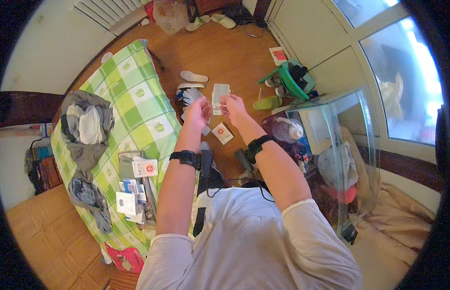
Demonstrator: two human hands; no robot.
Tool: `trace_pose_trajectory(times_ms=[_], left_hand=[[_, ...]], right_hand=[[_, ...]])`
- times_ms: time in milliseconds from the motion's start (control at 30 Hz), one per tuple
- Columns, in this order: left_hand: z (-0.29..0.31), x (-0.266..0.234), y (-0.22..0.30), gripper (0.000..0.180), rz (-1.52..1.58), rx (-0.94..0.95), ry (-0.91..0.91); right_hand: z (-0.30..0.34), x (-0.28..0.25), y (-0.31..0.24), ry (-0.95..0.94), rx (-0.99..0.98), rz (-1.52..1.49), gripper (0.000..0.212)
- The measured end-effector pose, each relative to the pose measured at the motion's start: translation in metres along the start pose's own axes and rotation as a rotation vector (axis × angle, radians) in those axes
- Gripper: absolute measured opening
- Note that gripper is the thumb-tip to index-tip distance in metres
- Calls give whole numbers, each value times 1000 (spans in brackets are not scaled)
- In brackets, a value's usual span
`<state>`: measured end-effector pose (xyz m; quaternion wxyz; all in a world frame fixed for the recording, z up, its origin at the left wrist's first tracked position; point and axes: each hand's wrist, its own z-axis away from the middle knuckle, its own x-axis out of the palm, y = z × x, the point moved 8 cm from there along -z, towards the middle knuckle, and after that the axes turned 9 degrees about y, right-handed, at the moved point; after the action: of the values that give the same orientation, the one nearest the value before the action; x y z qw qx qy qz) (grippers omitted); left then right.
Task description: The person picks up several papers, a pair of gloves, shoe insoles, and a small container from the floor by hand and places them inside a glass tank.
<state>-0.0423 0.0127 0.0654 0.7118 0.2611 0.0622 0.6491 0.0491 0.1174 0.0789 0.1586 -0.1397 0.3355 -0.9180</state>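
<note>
My left hand (200,111) is closed, its fingers curled inward, at a light grey piece with finger-like strips (191,96) that looks like a glove. Part of that piece is hidden behind the hand. Across a small gap, my right hand (233,107) has its thumb and fingers pinched at the right edge of a white, partly clear rectangular case (220,92). Below the hands, a white card with a red emblem (222,133) lies on the wooden floor. Just beyond my left hand are a pale insole-shaped piece (194,76) and a shoe (185,87).
A bed with a green checked cover (130,92) stands left, bearing crumpled clothes (87,118) and a tray of boxes and papers (150,193). At right are a glass tank (353,159), a green stool (288,79) and a yellow-green slipper (267,102). White shoes (223,21) lie far ahead.
</note>
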Motion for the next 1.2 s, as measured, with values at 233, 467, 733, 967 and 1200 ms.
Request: trace_pose_trajectory(times_ms=[233,467,733,967,1200], left_hand=[[-83,-5,50,16,58,-40,32],[-186,-39,34,15,54,-132,42],[-288,-49,-46,15,184,-154,170],[-402,-77,-109,16,176,-81,149],[-529,-111,-152,17,-238,46,271]], right_hand=[[-73,54,1,148,72,50,17],[-153,87,25,152,150,108,17],[-288,50,117,152,187,265,20],[-381,6,195,177,260,201,24],[-488,-49,251,219,202,300,32]])
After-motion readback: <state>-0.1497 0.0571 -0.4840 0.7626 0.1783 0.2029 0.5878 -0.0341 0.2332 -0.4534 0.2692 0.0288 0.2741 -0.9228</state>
